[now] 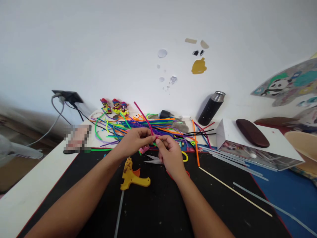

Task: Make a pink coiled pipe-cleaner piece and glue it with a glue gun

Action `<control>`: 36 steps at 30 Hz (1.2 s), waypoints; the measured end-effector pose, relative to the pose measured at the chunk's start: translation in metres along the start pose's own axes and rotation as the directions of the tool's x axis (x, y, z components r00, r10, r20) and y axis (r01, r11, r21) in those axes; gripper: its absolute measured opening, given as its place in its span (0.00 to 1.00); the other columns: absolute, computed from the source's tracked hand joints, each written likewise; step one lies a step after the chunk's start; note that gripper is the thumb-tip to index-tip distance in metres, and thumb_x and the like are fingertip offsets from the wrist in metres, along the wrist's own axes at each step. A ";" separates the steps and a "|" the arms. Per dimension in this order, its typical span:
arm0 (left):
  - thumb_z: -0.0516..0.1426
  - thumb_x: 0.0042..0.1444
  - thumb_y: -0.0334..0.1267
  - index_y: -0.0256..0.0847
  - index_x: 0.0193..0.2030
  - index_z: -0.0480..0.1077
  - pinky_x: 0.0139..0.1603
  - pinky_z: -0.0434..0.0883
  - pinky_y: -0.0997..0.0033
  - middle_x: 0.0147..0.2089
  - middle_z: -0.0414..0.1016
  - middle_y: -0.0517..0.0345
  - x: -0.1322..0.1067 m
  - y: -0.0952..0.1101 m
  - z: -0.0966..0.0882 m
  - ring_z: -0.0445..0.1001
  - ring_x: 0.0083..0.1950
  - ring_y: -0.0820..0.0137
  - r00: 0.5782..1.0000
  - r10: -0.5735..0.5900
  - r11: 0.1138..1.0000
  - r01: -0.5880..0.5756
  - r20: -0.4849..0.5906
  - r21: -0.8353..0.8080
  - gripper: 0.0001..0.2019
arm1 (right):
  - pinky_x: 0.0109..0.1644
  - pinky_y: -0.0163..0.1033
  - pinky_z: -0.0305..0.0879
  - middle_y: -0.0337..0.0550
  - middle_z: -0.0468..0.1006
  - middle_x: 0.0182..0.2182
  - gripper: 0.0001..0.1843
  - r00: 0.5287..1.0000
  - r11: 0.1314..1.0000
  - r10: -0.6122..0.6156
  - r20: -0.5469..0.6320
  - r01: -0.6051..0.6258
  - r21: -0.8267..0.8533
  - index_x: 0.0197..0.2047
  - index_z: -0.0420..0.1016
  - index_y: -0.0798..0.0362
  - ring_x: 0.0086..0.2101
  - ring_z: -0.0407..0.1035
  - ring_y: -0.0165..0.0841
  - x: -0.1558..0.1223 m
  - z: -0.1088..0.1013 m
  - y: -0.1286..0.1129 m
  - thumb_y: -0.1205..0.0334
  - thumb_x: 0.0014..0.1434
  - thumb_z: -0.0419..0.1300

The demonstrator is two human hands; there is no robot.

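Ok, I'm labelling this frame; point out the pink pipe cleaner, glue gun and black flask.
Pink pipe cleaner [144,116], head view: upper stretch.
Glue gun [129,179], head view: yellow body.
Black flask [210,110], head view: dark side wall.

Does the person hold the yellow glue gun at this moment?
No, the yellow glue gun lies on the black mat while the left grip and right grip are at the pink stem.
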State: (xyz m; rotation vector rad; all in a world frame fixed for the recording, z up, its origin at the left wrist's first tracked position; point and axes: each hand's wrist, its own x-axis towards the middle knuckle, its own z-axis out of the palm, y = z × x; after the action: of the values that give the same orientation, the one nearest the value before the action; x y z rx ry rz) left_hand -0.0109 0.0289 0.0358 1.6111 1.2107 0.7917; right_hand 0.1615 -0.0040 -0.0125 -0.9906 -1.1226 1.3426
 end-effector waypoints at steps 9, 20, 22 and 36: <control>0.70 0.53 0.53 0.39 0.29 0.72 0.21 0.62 0.75 0.23 0.71 0.62 0.003 -0.003 0.024 0.66 0.20 0.75 0.988 -0.078 0.954 0.036 -0.131 -0.297 0.20 | 0.16 0.30 0.51 0.25 0.65 0.16 0.17 0.999 0.997 -0.007 -0.043 0.010 0.070 0.43 0.73 0.51 0.13 0.56 0.25 0.000 0.000 -0.006 0.46 0.62 0.66; 0.68 0.53 0.57 0.37 0.32 0.77 0.22 0.63 0.74 0.22 0.74 0.60 0.001 -0.003 0.013 0.68 0.21 0.72 0.996 -0.067 0.989 0.060 -0.054 -0.133 0.21 | 0.17 0.32 0.47 0.26 0.66 0.16 0.16 0.999 1.000 -0.019 -0.036 0.019 -0.012 0.41 0.72 0.50 0.13 0.54 0.25 0.003 -0.005 -0.003 0.46 0.63 0.64; 0.67 0.55 0.55 0.37 0.33 0.79 0.25 0.64 0.74 0.24 0.77 0.58 0.000 0.000 0.005 0.71 0.24 0.70 0.999 -0.021 1.000 0.022 -0.049 0.020 0.19 | 0.18 0.33 0.47 0.26 0.64 0.16 0.15 1.000 0.997 -0.031 -0.007 0.030 -0.068 0.41 0.72 0.50 0.13 0.53 0.26 0.003 -0.007 -0.001 0.46 0.65 0.63; 0.60 0.61 0.39 0.40 0.32 0.80 0.32 0.62 0.72 0.29 0.82 0.59 -0.009 0.012 -0.014 0.75 0.31 0.69 0.991 0.106 0.828 -0.132 0.079 0.545 0.10 | 0.27 0.37 0.47 0.30 0.63 0.19 0.08 0.976 0.836 -0.171 0.134 0.216 -0.504 0.39 0.76 0.50 0.21 0.57 0.31 0.001 -0.007 0.006 0.57 0.68 0.59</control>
State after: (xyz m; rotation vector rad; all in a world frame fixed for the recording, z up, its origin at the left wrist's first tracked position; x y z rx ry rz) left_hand -0.0221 0.0238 0.0529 2.1783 1.3958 0.4939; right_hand 0.1669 -0.0026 -0.0199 -1.1689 -1.6572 0.9357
